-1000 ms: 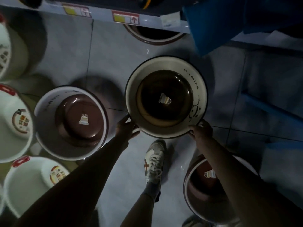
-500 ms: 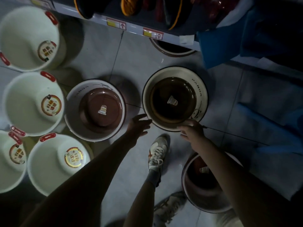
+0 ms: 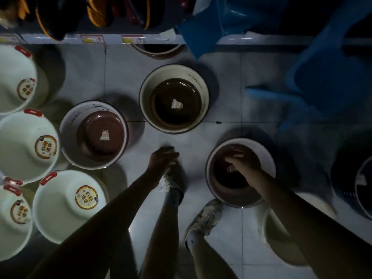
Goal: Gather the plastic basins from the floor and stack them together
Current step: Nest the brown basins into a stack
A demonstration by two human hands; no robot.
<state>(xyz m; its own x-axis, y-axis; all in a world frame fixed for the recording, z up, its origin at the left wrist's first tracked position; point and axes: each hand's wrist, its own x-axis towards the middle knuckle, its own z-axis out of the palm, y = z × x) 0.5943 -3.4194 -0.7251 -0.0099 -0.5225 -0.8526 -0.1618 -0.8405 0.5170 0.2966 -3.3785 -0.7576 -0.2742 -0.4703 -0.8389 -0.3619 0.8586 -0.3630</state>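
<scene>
Three brown-and-cream plastic basins stand on the tiled floor. One basin [image 3: 174,73] sits at the upper middle, free of both hands. A second basin [image 3: 68,125] lies to its left. The third basin [image 3: 267,158] is at the lower right, and my right hand [image 3: 240,161] hovers over its inside, fingers curled; whether it touches the basin is unclear. My left hand [image 3: 163,158] hangs over bare floor between the basins, fingers loosely bent, holding nothing.
Several white buckets [image 3: 26,146] with red handles crowd the left side. A shelf edge [image 3: 112,39] with price tags runs along the top, with another basin [image 3: 159,51] under it. Blue plastic items [image 3: 330,81] fill the right. My shoes [image 3: 173,178] stand between the basins.
Both hands have let go of the upper-middle basin and drawn back. My right hand has moved down and right over the lower-right basin. The view has pulled back.
</scene>
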